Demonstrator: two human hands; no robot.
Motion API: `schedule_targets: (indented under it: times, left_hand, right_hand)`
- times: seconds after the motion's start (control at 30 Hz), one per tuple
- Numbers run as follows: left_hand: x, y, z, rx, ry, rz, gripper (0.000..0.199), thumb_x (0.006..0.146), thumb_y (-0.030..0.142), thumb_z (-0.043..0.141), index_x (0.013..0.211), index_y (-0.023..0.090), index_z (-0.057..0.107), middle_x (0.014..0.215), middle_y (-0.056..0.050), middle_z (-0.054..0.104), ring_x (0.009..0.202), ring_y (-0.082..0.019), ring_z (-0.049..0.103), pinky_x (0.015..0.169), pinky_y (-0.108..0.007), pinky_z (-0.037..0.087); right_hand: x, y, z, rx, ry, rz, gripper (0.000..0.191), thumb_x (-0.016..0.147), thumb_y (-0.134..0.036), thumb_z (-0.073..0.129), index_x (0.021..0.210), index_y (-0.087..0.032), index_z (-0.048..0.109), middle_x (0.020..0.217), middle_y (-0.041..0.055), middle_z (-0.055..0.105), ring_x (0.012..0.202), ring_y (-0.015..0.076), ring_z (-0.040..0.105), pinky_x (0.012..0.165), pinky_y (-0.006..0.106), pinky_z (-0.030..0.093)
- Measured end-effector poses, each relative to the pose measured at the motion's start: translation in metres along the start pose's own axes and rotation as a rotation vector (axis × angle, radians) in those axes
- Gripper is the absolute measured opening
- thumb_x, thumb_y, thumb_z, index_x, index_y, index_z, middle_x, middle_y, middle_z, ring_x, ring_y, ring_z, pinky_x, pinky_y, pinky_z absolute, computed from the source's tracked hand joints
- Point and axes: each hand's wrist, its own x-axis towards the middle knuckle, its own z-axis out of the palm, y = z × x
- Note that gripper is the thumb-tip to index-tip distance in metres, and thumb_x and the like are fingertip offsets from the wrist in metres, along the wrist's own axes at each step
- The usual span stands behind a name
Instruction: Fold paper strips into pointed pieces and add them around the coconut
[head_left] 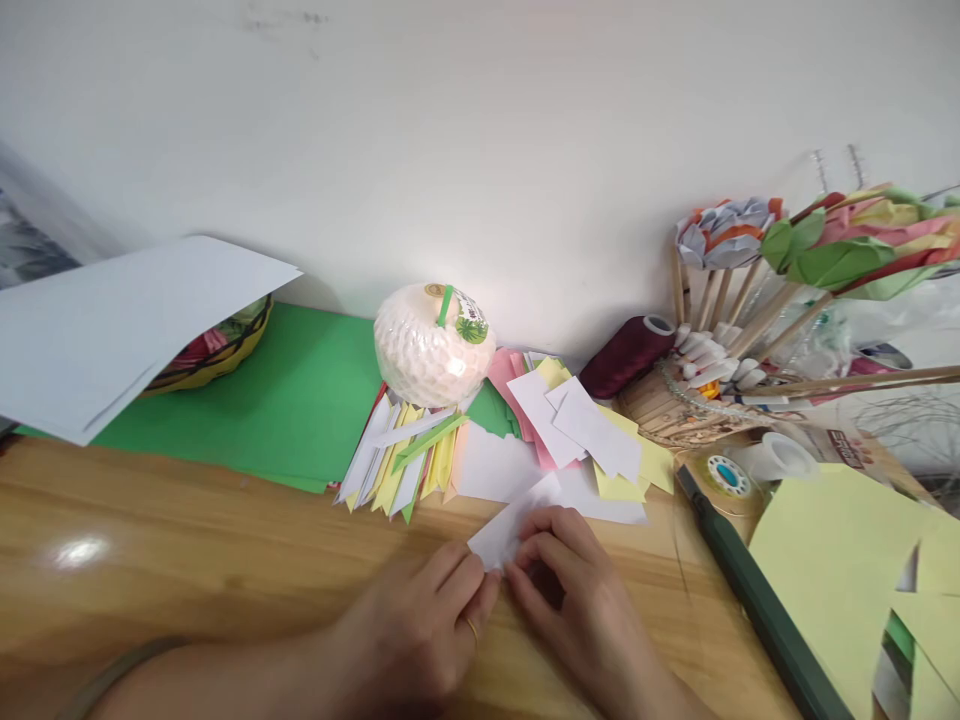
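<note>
Both hands on one white slip (504, 535): left hand (435, 615) pinches its near-left corner, right hand (574, 585) has thumb and fingertips closed on its near-right edge. Slip is mid-counter (247, 540), in front of the paper piles. Looks like a folding/creasing step, judging by the grip; exact fold line hidden by the fingers. Next move probably calls for edges lined up, one hand pinning, the other running the crease flat.

Just behind, toward the back edge: bundle of folded strips (442, 465) on the left, loose slips (600, 435) on the right. Further out: green sheets (315, 380) along back left; dark green bar (757, 605) and pale yellow sheets (825, 550) on the right side.
</note>
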Motion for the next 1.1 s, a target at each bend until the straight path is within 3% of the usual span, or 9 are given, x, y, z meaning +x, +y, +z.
schedule_targets:
  times: [0.53, 0.7, 0.87, 1.0, 1.1]
  left_hand:
    - [-0.004, 0.001, 0.004, 0.025, -0.084, 0.018, 0.028, 0.092, 0.006, 0.031, 0.092, 0.005, 0.059, 0.077, -0.009, 0.057, 0.067, -0.018, 0.054, 0.057, -0.028, 0.049]
    - [-0.005, 0.003, 0.003, 0.008, -0.095, 0.033, 0.032, 0.090, 0.004, 0.028, 0.093, 0.003, 0.060, 0.077, -0.011, 0.057, 0.065, -0.019, 0.053, 0.055, -0.030, 0.049]
    - [-0.005, -0.001, 0.001, 0.010, -0.147, 0.014, 0.032, 0.089, 0.004, 0.029, 0.095, 0.005, 0.060, 0.081, -0.011, 0.058, 0.065, -0.019, 0.052, 0.057, -0.032, 0.049]
    - [-0.003, -0.007, 0.003, 0.084, -0.091, 0.005, 0.030, 0.092, 0.009, 0.031, 0.096, 0.007, 0.061, 0.079, -0.010, 0.058, 0.068, -0.020, 0.052, 0.056, -0.031, 0.047]
    - [-0.001, -0.010, 0.002, 0.106, -0.140, -0.029, 0.026, 0.092, 0.010, 0.035, 0.099, 0.009, 0.060, 0.081, -0.009, 0.058, 0.074, -0.022, 0.053, 0.056, -0.031, 0.048]
  right_hand:
    - [-0.002, -0.001, 0.000, -0.044, -0.027, 0.024, 0.017, 0.083, -0.007, 0.049, 0.073, -0.020, 0.046, 0.085, 0.0038, 0.052, 0.078, 0.0180, 0.051, 0.065, 0.031, 0.046]
    - [-0.002, -0.001, -0.002, -0.035, -0.057, 0.039, 0.012, 0.086, -0.009, 0.047, 0.085, -0.021, 0.046, 0.091, 0.0052, 0.052, 0.080, 0.0181, 0.052, 0.066, 0.031, 0.049]
    - [0.000, 0.003, -0.017, -0.140, -0.154, -0.101, 0.015, 0.090, -0.009, 0.043, 0.088, -0.020, 0.053, 0.095, 0.0067, 0.056, 0.085, 0.0191, 0.053, 0.071, 0.034, 0.049]
    - [-0.005, 0.001, -0.034, -0.271, -0.280, -0.296, 0.023, 0.089, -0.010, 0.047, 0.108, -0.019, 0.057, 0.097, 0.0071, 0.061, 0.090, 0.0217, 0.054, 0.077, 0.038, 0.048]
    - [-0.009, -0.009, -0.037, -0.273, -0.329, -0.318, 0.025, 0.088, -0.012, 0.048, 0.110, -0.015, 0.059, 0.090, 0.0077, 0.063, 0.083, 0.0211, 0.056, 0.073, 0.036, 0.049]
